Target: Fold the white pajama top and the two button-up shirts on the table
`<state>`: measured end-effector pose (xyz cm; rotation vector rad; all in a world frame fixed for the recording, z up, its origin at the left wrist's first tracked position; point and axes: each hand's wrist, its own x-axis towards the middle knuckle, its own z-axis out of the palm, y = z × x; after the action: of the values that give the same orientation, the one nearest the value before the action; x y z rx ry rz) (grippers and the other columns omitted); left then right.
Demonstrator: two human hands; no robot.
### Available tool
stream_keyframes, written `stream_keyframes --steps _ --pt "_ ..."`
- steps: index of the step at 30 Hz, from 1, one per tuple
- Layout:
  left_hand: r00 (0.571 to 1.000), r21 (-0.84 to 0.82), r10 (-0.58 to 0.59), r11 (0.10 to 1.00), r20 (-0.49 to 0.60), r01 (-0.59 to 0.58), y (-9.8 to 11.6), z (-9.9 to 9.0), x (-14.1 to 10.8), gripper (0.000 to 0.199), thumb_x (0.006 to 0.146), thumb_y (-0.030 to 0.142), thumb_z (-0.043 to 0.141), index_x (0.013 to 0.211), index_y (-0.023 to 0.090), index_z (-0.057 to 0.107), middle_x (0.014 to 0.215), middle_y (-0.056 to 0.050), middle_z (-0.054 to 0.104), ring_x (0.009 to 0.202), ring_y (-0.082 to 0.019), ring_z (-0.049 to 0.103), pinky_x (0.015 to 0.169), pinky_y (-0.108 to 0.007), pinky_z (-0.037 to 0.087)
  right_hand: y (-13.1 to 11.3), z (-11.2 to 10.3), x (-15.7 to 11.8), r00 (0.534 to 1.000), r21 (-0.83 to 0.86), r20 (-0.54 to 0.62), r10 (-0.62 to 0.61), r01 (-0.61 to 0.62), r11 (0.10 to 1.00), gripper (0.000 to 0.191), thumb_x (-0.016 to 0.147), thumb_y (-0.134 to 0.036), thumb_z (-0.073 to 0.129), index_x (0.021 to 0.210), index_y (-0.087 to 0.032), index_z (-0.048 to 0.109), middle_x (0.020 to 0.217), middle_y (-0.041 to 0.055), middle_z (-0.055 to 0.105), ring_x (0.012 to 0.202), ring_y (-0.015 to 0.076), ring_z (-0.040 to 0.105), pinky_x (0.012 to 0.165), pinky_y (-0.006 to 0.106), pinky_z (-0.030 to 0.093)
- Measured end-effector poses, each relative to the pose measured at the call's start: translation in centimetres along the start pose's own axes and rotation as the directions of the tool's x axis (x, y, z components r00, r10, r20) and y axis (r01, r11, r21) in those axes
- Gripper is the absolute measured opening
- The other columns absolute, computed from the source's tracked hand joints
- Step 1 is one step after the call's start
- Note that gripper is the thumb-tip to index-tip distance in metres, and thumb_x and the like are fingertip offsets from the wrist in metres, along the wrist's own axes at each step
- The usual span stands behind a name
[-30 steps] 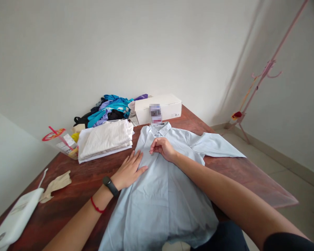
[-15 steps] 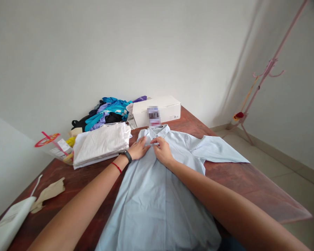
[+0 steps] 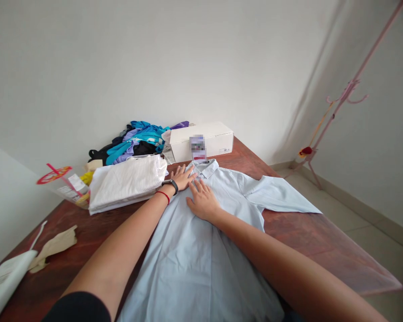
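Observation:
A light blue shirt (image 3: 184, 250) lies front up along the wooden table, its collar (image 3: 210, 168) at the far end and one sleeve (image 3: 285, 192) stretched out to the right. My left hand (image 3: 184, 178), a dark band on its wrist, rests flat by the left shoulder and collar with fingers spread. Just below the collar, my right hand (image 3: 203, 200) lies on the shirt front with its fingers spread. Neither hand grips anything. The shirt's other sleeve cannot be seen.
Folded white clothes (image 3: 127, 183) lie left of the shirt, before a heap of blue and black clothes (image 3: 137, 141). A white box (image 3: 215, 138) stands behind the collar. A clear plastic cup (image 3: 72, 190) and a white power strip-like object (image 3: 11, 277) are at left; a pink rack (image 3: 345, 96) stands right.
My right hand's fingers have gone from curled near the button line to spread flat. My left hand has shifted slightly up and right toward the collar.

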<state>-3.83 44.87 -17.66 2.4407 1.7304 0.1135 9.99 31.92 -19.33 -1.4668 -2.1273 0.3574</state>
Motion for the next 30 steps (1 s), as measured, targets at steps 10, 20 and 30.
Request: stream_keyframes --steps 10,20,30 --pt "0.969 -0.061 -0.113 0.993 -0.219 0.102 -0.3 -1.9 2.4 0.040 0.100 0.040 0.058 0.134 0.017 0.059 0.138 -0.013 0.059 0.123 -0.028 0.059 0.105 -0.052 0.047 -0.3 0.0 -0.2 0.997 -0.098 0.071 -0.022 0.029 0.995 0.066 0.101 -0.044 0.042 0.153 -0.004 0.041 0.163 0.0242 0.028 0.153 0.0423 0.019 0.120 0.057 0.020" --pt "0.959 -0.086 -0.224 0.973 -0.172 0.212 -0.2 -2.4 4.1 0.027 0.098 0.035 0.063 0.119 0.019 0.065 0.124 -0.009 0.065 0.109 -0.023 0.065 0.093 -0.043 0.055 -1.0 -0.8 -0.5 0.994 -0.152 0.104 0.016 0.000 0.988 0.065 0.102 -0.043 0.037 0.155 -0.006 0.038 0.164 0.0217 0.027 0.153 0.0397 0.018 0.121 0.053 0.017" --pt "0.885 -0.230 -0.317 0.941 -0.341 0.249 -0.6 -0.7 3.0 0.022 0.093 0.028 0.065 0.114 0.021 0.064 0.123 -0.011 0.064 0.120 -0.028 0.059 0.104 -0.044 0.045 -1.0 -0.8 -0.7 0.996 -0.132 0.081 -0.036 0.046 0.990 0.062 0.101 -0.039 0.041 0.160 -0.021 0.032 0.169 0.0127 0.016 0.154 0.0414 0.015 0.119 0.060 0.020"
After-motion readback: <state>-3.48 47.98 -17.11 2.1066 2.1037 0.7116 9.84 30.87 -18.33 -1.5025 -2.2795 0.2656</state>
